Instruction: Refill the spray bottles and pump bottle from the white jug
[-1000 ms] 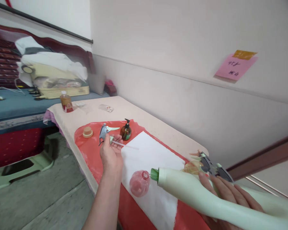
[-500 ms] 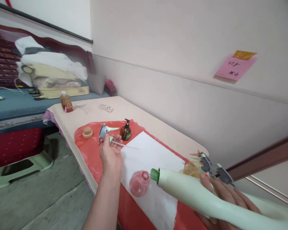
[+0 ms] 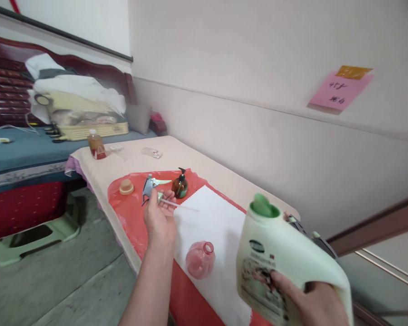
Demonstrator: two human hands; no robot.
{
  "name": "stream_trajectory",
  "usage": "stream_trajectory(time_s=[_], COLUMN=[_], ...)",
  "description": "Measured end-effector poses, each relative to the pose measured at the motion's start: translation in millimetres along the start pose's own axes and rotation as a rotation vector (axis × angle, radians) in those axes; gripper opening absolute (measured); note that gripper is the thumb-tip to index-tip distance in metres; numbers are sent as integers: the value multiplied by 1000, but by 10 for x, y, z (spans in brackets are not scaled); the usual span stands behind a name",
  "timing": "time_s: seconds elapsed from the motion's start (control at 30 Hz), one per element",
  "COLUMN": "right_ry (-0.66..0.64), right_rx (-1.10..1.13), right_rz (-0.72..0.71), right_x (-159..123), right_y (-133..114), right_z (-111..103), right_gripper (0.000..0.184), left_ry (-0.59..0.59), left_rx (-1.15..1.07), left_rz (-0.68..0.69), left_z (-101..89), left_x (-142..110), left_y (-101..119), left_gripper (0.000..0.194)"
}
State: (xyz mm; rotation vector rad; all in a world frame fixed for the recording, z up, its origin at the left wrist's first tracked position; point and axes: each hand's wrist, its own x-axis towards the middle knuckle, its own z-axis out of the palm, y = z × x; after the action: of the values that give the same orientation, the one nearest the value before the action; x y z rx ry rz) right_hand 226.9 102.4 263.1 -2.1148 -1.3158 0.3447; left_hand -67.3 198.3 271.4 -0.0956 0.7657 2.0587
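My left hand [image 3: 161,217] is closed around a trigger spray head [image 3: 148,186], whose thin clear dip tube [image 3: 180,205] points right over the white sheet [image 3: 221,226]. In my right hand [image 3: 313,299] is a pale green jug [image 3: 289,253] with a green spout and a printed label, held nearly upright by its handle. Between the hands a round pink clear bottle [image 3: 200,260] stands uncapped on the sheet. Beyond my left hand sits a dark brown pump bottle [image 3: 180,184].
Red plastic [image 3: 129,217] lies beneath the sheet on the table. A beige lid-like piece [image 3: 126,186] rests at its left. Farther back stand an amber bottle [image 3: 97,145] and a clear packet [image 3: 152,153]. Dark objects [image 3: 309,235] lie partly hidden behind the jug. A wall runs along the right.
The jug has swung from lying tilted with its spout at the pink bottle's mouth to nearly upright, farther right. My left hand still holds the spray head in about the same place.
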Motion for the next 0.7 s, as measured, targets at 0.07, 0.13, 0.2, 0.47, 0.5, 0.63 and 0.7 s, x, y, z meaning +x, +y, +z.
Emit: stream_trajectory(time_s=[0.07,0.13,0.2,0.47,0.5,0.63,0.7], right_ry=[32,70,50,63,63,-24,-52], right_rx=[230,437,511,670,658,587,572], right_rz=[68,84,57,-22,-19,-29,-40], right_x=[76,172,283,691,690,380,49], right_y=[-121,-239,-338,-362,-336,-189,-86], right_z=[147,364,638,1511,1525,1419,1376], right_gripper=[68,66,65,76,75,73,79], left_ry=[-1,-7,-14,-17,-23,-52,-48], left_rx=[3,2,-1,7,9,28,36], left_rz=[1,-3,-7,-9,-7,3,3], left_z=[3,4,1,4,9,22,20], left_x=[0,1,2,-4,-11,-37,-40], left_y=[-7,-11,-10,-7,-15,-54,-68], left_gripper=[16,18,19,21,21,20,20])
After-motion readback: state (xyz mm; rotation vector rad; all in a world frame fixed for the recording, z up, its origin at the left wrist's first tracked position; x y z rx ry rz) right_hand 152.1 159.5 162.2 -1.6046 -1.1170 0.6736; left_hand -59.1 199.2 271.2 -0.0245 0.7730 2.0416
